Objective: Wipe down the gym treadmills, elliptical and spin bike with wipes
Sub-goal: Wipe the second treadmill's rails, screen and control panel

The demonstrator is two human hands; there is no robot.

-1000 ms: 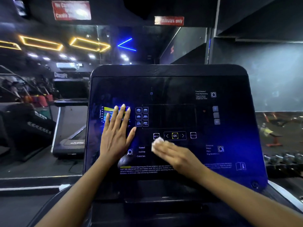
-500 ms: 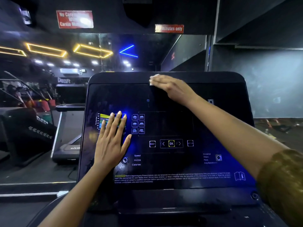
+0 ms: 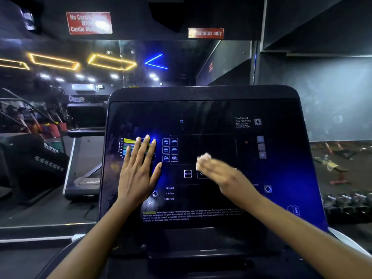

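Observation:
A treadmill's black glossy console panel (image 3: 211, 117) fills the middle of the view, with lit icons, a RESET button and printed text. My left hand (image 3: 138, 174) lies flat with straight fingers on the panel's left side, over a coloured chart. My right hand (image 3: 219, 174), blurred by motion, presses a small white wipe (image 3: 203, 159) against the panel's centre. The wipe peeks out beyond the fingertips; most of it is hidden under the hand.
Another treadmill (image 3: 84, 158) and a dark machine (image 3: 30, 158) stand to the left. A mirror wall ahead reflects yellow and blue ceiling lights. Red signs (image 3: 89, 23) hang above. Dumbbells (image 3: 346, 200) and benches show at the right.
My right hand with the wipe went from the lower centre up to the console's top edge, then swept back down to the panel's centre. The left hand stayed put.

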